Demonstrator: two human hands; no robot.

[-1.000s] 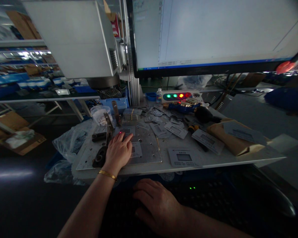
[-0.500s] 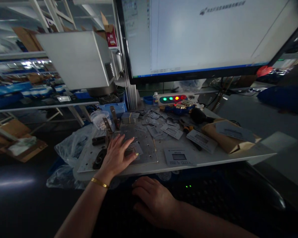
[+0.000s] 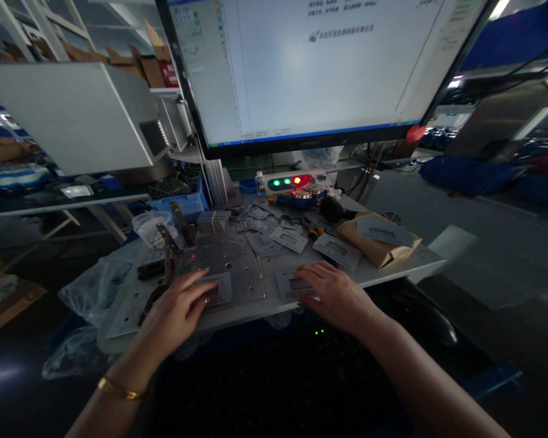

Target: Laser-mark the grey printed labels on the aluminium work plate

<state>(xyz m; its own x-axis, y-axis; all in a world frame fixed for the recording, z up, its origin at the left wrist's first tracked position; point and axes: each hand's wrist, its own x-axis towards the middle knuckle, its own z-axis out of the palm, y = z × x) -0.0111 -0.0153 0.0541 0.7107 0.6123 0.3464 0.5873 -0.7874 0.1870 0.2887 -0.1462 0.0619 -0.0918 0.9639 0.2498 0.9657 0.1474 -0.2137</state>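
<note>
Both hands have moved vs. 0.5 s ago: R hand point(image 3: 340, 298) is up off the keyboard point(image 3: 274, 389) & at a grey label card point(image 3: 285, 287) by the desk's point(image 3: 415, 260) front edge; L hand point(image 3: 176, 313) is nearer that edge, over a 2nd card point(image 3: 226, 286) on the drilled metal plate point(image 3: 219, 249). 2nd card's long axis runs side to side, approx. parallel to the front edge; same for the grey label card, dark window lying lengthwise. Print's too blurred/covered to tell which way up either faces.

L fingers point(image 3: 200, 291) are loosely spread over the 2nd card's L part, thumb apart. R fingers point(image 3: 310, 272) sit close together on the other one's R part, thumb near its front edge; can't tell if they're pinching it.

Red dot point(image 3: 192, 256) falls on the metal plate itself; 1 s ago a card lay there. Cam view's swung R, so the monitor point(image 3: 329, 79) sits further L, w/ more text lines above the logo line. Banded card stack point(image 3: 207, 222) & paper-wrapped pkg point(image 3: 379, 252) stay put on the desk.
</note>
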